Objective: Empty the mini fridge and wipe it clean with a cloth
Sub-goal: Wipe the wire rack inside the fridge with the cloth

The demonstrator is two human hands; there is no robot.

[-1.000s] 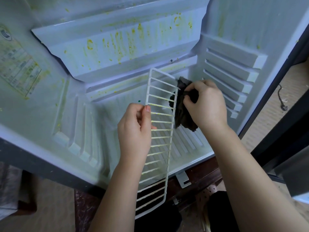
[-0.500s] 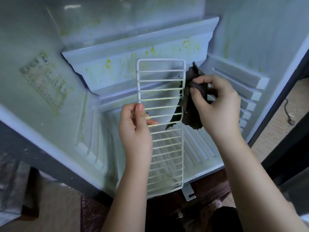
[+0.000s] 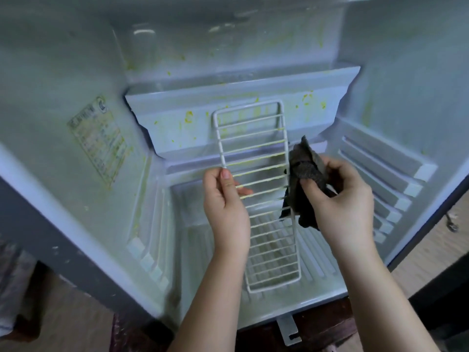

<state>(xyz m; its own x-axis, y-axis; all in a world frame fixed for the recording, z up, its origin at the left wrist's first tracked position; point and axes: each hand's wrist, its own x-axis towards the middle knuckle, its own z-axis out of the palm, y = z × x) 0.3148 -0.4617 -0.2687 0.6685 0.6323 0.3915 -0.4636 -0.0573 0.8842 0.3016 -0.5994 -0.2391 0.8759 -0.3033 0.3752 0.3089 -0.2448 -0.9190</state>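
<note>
Inside the stained mini fridge (image 3: 83, 102), my left hand (image 3: 224, 201) grips a white wire shelf (image 3: 256, 189) while my right hand (image 3: 337, 199) pinches a dark cloth (image 3: 303, 171) against its edge.

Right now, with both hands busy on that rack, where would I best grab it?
Grip the rack by its bare near end, coming from the open front of the fridge. The left hand holds the left rail and the cloth is on the right one. Gaps between the wires let you hook the frame.
</note>
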